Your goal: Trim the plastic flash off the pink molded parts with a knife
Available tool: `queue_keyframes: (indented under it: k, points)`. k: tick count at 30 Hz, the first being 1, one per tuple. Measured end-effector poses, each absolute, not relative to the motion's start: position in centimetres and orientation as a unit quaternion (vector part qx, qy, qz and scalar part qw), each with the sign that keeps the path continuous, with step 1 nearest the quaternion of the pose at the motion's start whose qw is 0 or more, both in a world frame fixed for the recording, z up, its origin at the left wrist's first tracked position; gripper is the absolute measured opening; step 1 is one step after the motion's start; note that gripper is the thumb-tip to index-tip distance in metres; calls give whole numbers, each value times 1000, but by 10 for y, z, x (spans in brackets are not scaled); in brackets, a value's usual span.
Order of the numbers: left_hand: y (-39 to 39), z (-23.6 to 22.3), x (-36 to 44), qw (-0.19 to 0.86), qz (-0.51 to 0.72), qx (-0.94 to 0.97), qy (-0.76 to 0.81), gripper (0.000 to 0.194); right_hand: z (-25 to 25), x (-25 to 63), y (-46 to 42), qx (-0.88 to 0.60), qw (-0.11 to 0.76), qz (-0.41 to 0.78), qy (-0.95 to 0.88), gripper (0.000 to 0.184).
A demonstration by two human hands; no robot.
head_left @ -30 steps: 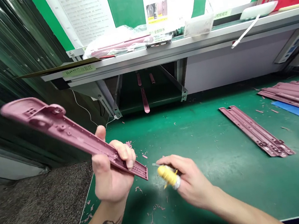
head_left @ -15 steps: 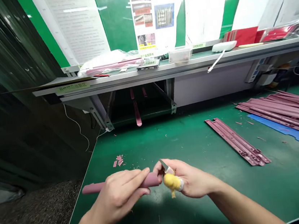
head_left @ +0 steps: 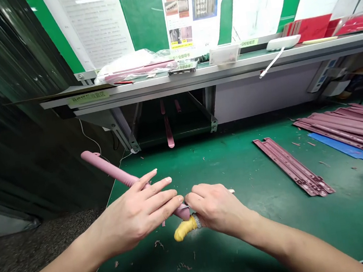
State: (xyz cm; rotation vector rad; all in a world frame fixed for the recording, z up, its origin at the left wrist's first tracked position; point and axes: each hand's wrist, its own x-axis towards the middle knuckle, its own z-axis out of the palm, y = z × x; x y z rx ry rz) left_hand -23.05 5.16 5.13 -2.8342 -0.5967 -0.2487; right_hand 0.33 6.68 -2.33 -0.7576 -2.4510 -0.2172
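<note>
A long pink plastic strip (head_left: 109, 169) slants from the upper left down to the middle of the bench. My left hand (head_left: 138, 212) grips it near its lower end, fingers stretched across the top and the thumb hidden beneath. Closed around a small knife (head_left: 231, 191) is my right hand (head_left: 218, 204); a pale tip pokes out behind its knuckles. The knife's thin blade lies at the strip's lower end, mostly hidden by the fingers. A yellow finger cover (head_left: 184, 229) sits on the right thumb, just below that end.
Several pink strips (head_left: 293, 166) lie at the right, beside a larger pile (head_left: 349, 128) on a blue sheet (head_left: 352, 150). Pink shavings (head_left: 184, 266) dot the green bench (head_left: 247, 242). A metal shelf (head_left: 149, 91) crosses the back, holding bagged parts and a white box.
The strip has swung from nearly level to slanting, its far end raised. My right hand has turned over, bringing the blade onto the strip's near end. The view has shifted slightly.
</note>
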Motion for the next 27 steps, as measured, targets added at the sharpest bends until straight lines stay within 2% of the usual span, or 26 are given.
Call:
queue_keyframes:
  k: [7, 18, 22, 27]
  points:
    - [46, 48, -233, 158, -123, -957, -211, 43, -18, 7, 66, -247, 289, -66, -922, 24]
    - [24, 33, -228, 48, -239, -929, -280, 52, -15, 6, 55, -253, 332, -66, -906, 35]
    - [21, 34, -228, 42, -241, -925, -291, 50, -14, 3, 57, -284, 351, -57, -890, 31]
    - [19, 34, -223, 28, -237, -917, -321, 47, -15, 4, 62, -292, 322, -51, -899, 26]
